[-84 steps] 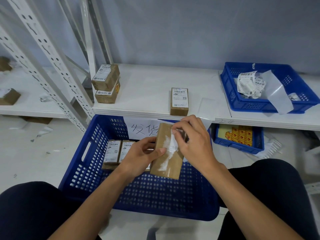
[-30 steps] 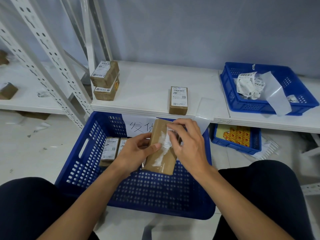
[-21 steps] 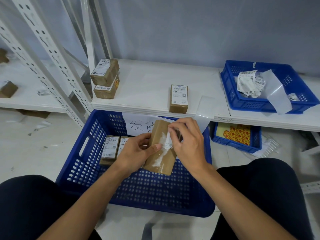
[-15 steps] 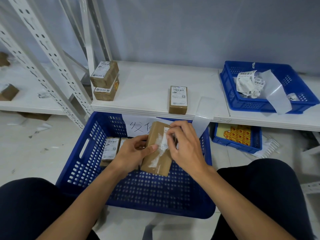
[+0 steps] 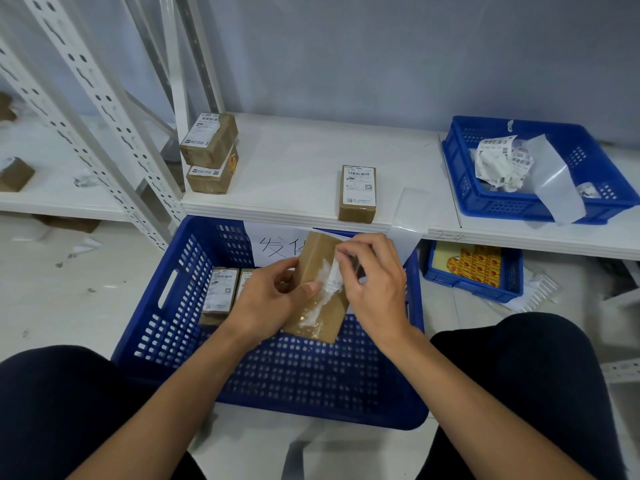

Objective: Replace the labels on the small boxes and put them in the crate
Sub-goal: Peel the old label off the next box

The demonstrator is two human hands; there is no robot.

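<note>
Under shelf (image 5: 301, 174), crate (image 5: 166, 323), seemingly on floor (image 5: 69, 299)

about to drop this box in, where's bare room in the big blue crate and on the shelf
In the large blue crate the near floor is bare, from the front wall to the held box. On the white shelf, bare room is between the stacked boxes and the single labelled box. Crowded: its far left corner, with labelled boxes.

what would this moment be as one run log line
left hand: grips small box | right hand: pinches label on it | crate: two labelled boxes visible inside | step: label removal unfinished
</note>
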